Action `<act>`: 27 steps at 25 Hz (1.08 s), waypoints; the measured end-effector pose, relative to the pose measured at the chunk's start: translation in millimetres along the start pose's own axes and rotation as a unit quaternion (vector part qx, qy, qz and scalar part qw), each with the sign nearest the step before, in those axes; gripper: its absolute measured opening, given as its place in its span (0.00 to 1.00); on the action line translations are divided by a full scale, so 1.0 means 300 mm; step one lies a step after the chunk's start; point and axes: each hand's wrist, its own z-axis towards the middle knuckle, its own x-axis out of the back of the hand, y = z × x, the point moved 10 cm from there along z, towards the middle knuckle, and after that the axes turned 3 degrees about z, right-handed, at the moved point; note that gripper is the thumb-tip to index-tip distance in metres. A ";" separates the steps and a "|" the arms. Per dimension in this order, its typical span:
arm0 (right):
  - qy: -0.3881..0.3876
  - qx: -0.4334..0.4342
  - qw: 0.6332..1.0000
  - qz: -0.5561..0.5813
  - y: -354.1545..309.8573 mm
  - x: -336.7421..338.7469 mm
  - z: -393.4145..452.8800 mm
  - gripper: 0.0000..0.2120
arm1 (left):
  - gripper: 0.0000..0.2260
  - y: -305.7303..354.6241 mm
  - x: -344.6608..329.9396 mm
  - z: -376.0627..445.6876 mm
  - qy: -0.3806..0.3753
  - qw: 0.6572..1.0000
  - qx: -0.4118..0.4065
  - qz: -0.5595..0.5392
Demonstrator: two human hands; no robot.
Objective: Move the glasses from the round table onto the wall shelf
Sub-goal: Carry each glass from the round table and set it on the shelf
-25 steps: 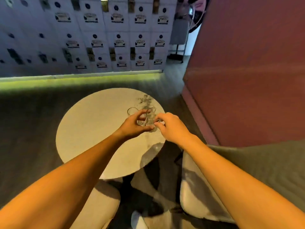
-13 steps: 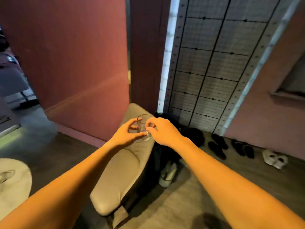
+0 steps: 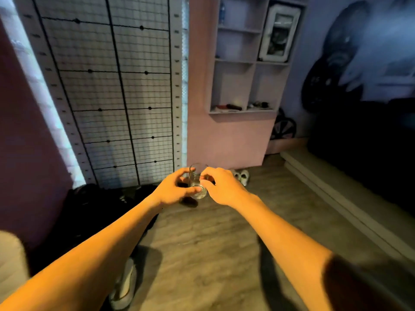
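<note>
Both hands met on one clear glass (image 3: 198, 184) carried at mid-air above the floor (image 3: 215, 239); the left hand (image 3: 173, 190) had its fingers curled round one side, the right hand (image 3: 221, 187) pinching the other; the wall shelf (image 3: 244, 112) stood well ahead, above. The glass looked light, rigid, slick and breakable; a grip round the lower wall, not the rim, seemed safest.

the left hand (image 3: 174, 190) and right hand (image 3: 221, 187) hold a clear glass (image 3: 197, 182) between them above the wooden floor (image 3: 213, 243), with the wall shelf (image 3: 244, 63) ahead and white shoes (image 3: 242, 177) near the wall.
</note>
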 end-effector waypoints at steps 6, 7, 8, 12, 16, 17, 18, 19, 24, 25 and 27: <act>0.053 -0.072 0.996 -0.004 0.412 0.326 0.285 0.06 | 0.27 0.169 -0.280 0.584 -0.104 0.994 -0.029 0.003; 0.065 -0.077 0.995 -0.002 0.461 0.376 0.327 0.06 | 0.27 0.198 -0.308 0.668 -0.112 0.993 -0.034 0.005; 0.073 -0.082 0.994 0.000 0.504 0.419 0.367 0.06 | 0.27 0.226 -0.333 0.742 -0.117 0.992 -0.041 0.015; 0.095 -0.085 0.992 0.007 0.704 0.592 0.589 0.06 | 0.27 0.311 -0.433 1.090 -0.132 0.988 -0.068 0.047; 0.105 -0.053 0.993 -0.007 0.882 0.737 0.857 0.06 | 0.28 0.348 -0.479 1.433 -0.111 0.989 -0.066 0.069; 0.104 -0.042 0.994 -0.010 0.927 0.773 0.933 0.06 | 0.28 0.360 -0.488 1.523 -0.098 0.991 -0.065 0.065; 0.101 -0.033 0.994 -0.015 0.971 0.812 1.010 0.06 | 0.28 0.377 -0.495 1.614 -0.084 0.992 -0.065 0.063; 0.096 -0.026 0.995 -0.019 1.016 0.853 1.091 0.07 | 0.28 0.391 -0.501 1.702 -0.072 0.994 -0.060 0.063; 0.085 0.033 0.996 -0.025 1.126 1.051 1.479 0.08 | 0.26 0.493 -0.457 2.082 -0.009 0.997 -0.052 0.063; 0.090 0.047 0.995 -0.024 1.135 1.082 1.556 0.07 | 0.26 0.515 -0.437 2.151 0.006 0.996 -0.055 0.067; 0.087 0.063 0.994 -0.025 1.166 1.115 1.710 0.07 | 0.23 0.546 -0.393 2.290 0.034 0.994 -0.067 0.078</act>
